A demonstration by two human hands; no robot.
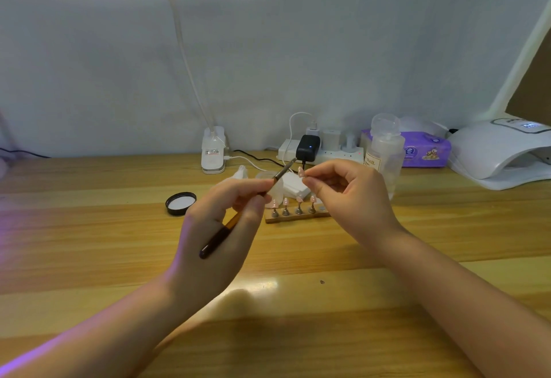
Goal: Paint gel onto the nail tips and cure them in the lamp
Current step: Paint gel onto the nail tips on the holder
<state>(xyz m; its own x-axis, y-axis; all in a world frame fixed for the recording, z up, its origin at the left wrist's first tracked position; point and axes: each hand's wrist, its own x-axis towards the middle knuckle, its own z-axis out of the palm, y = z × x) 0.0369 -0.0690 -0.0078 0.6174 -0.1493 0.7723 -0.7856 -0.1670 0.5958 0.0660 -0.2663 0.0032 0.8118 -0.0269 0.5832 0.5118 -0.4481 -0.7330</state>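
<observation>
Nearest the camera, both forearms reach in over the wooden tabletop (298, 345). The left hand (214, 228) has its fingers curled round a dark-handled brush (222, 236), bristle end aimed up and right. The right hand (348, 190) pinches a single pink nail tip (300, 171) between thumb and fingertips, held in the air just beside the brush tip; whether they touch I cannot tell.

The risks, as I judge them: the tip is small and held only at its edge, so a firm brush stroke could twist it out of the pinch and drop it. Gel could also smear onto the pinching fingers, or those fingers could mar the wet coat on the way to the lamp.

Just beyond the hands, a wooden stand (295, 216) carries four more pink tips on pegs, with one peg place bare at its right end. A black lid (180, 203) lies to the left, and white pads (293, 185) sit behind the stand.

Further back stand a clear pump bottle (384, 151), a purple tissue pack (426, 149), a power strip (322, 151) and a clamped desk light's base (213, 151). The white curing lamp (501, 151) sits far right, well apart from the hands. A pale wall closes the room.
</observation>
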